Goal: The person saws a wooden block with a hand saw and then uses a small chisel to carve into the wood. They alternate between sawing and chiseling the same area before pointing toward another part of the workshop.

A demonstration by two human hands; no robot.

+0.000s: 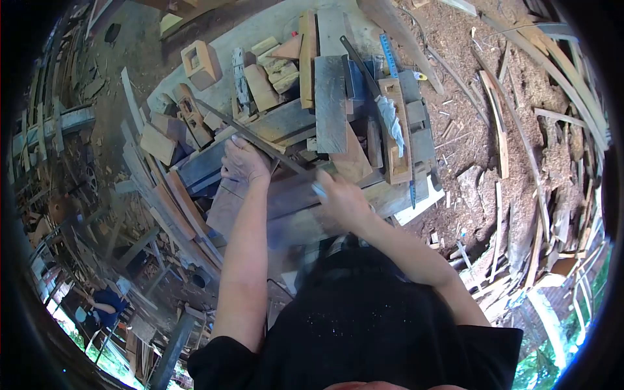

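L hand (244,160): fingers bent, on plank (229,207), can't tell if you're gripping | R hand (344,200): blurred, closed on near end of long dark blade (276,153) | blade: slants across boards, far end by wooden plane (191,116) | white cloth (391,123): on wooden tray (398,168), your right

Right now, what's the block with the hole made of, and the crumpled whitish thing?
The block with the hole looks like bare wood: pale tan, without shine. The crumpled whitish thing could be thin plastic or cloth, since it bunches in soft folds.
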